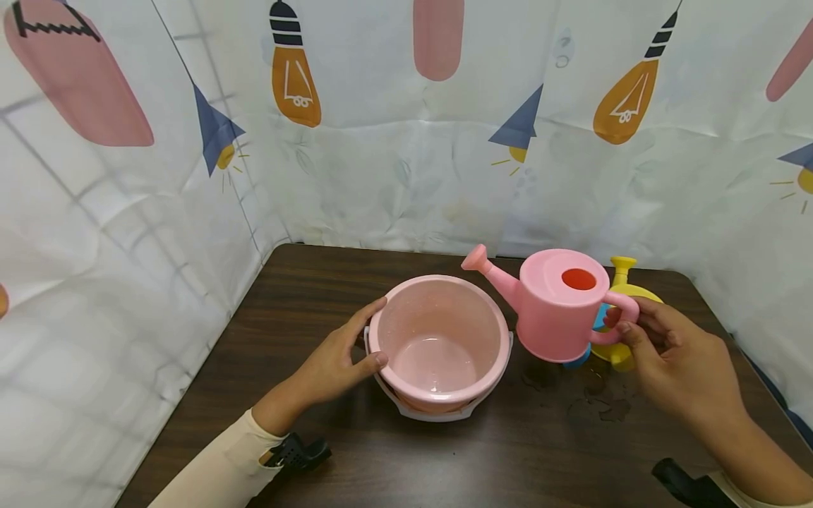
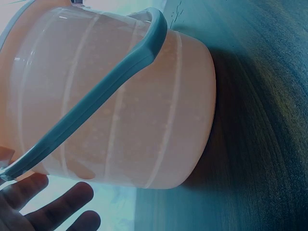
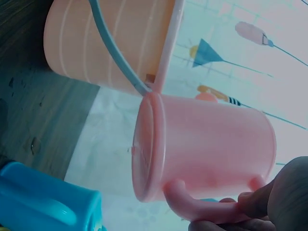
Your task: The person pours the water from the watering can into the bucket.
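Take the bucket as the dial, with 12 o'clock away from the person. At its 6 o'clock side a pale bail (image 1: pixel 438 415) hangs below the rim. The pink bucket (image 1: pixel 432 310) stands upright on the tabletop (image 1: pixel 298 317), and droplets seem to dot its inner wall. At 9 o'clock the left hand (image 1: pixel 349 356) steadies the rim, its fingers extended rather than clenched. Around 4 o'clock a wet patch (image 1: pixel 612 409) marks the wood.

At 3 o'clock the right hand (image 1: pixel 682 360) grasps the handle of the pink watering can (image 1: pixel 552 324). The can is near 2 o'clock, clear of the tabletop and roughly level, its spout aimed towards 10 o'clock. So the lift looks done; no stream shows, and the can has not been set down. Whether it holds water cannot be told.

Beyond it, towards 2 o'clock, are a blue vessel (image 3: pixel 43 202) and a yellow watering can (image 1: pixel 635 291), neither held. A patterned cloth (image 1: pixel 394 190) closes off 12 o'clock.
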Available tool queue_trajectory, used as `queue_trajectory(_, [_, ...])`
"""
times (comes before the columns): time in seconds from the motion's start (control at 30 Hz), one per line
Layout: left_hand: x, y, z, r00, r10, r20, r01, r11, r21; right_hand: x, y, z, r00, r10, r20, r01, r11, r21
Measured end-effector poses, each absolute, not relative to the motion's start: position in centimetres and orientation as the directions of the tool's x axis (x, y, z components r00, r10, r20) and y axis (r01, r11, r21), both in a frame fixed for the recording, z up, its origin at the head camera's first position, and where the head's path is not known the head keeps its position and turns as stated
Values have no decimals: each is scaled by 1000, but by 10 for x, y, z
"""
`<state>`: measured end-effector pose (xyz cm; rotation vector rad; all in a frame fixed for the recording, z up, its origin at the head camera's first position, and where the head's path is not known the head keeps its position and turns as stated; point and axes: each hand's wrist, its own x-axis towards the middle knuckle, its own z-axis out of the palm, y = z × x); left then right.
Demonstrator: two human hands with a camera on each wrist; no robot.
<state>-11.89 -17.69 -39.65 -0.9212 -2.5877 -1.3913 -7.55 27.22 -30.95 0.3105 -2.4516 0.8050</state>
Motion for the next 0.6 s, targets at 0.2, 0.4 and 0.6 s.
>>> queue_trajectory(0.2, [-118, -177, -396, -821, 474, 319, 527, 411, 744, -74, 272, -304, -819, -87, 566, -411, 779, -474])
queue_trajectory(0.4, [-118, -177, -396, -821, 474, 319, 527, 412, 743, -73, 272, -300, -840, -99, 533, -392, 790, -471])
queue_trajectory(0.6, [-118, -177, -396, -823, 474, 314, 523, 414, 745, -74, 270, -296, -839, -125, 529, -405, 793, -455])
